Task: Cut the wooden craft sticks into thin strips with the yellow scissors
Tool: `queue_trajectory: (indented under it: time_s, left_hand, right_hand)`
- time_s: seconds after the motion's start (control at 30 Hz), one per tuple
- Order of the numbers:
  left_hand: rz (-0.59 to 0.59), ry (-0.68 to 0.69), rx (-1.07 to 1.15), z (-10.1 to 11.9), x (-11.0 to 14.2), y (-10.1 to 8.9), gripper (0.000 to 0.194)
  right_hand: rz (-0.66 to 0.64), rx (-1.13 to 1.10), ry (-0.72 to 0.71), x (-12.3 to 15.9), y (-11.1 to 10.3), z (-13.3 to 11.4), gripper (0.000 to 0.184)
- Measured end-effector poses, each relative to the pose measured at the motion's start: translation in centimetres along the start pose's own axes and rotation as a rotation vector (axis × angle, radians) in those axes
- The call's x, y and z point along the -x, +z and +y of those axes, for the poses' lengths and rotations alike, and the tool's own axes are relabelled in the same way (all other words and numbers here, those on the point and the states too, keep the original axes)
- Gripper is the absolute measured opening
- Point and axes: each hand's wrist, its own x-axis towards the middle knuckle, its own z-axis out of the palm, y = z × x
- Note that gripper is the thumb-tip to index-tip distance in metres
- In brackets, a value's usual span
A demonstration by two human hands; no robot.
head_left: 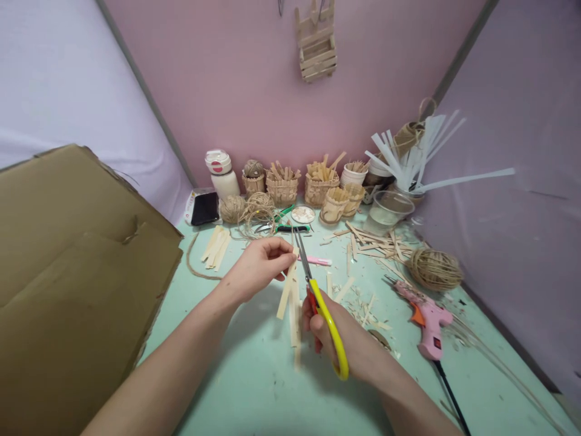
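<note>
My left hand pinches the upper end of a pale flat wooden strip, which slants down from the fingertips. In my right hand is a pair of scissors with yellow and red handles, its blades pointing up and away from me. The blades pass right beside the strip's top end; whether they touch it I cannot tell. Below the held strip are more pale strips, partly blurred. A pink pen-like tool lies on the table behind the blades.
A pink glue gun and a twine ball lie at right. Wood scraps are scattered near my right hand. Pliers, small baskets and a plastic cup stand or lie behind. Large cardboard fills the left.
</note>
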Motion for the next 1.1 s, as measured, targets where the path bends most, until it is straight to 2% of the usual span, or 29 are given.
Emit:
queue_trajectory:
  time_s: [0.17,0.5,0.87,1.1]
  left_hand:
    - [0.003,-0.006,0.025,0.2,0.1,0.3,0.008]
    - [-0.034,-0.048,0.055,-0.6,-0.1,0.4,0.011]
    - [-0.065,-0.068,0.111,-1.0,-0.3,0.4,0.012]
    - [-0.074,-0.091,0.14,-1.3,-0.5,0.4,0.011]
  right_hand:
    - [-0.031,-0.017,0.021,0.0,0.2,0.1,0.068]
    - [0.013,0.037,-0.011,-0.2,0.2,0.0,0.064]
    - [-0.008,0.048,0.05,-0.2,0.0,-1.0,0.067]
    - [0.034,0.112,0.077,-0.1,0.0,-1.4,0.066]
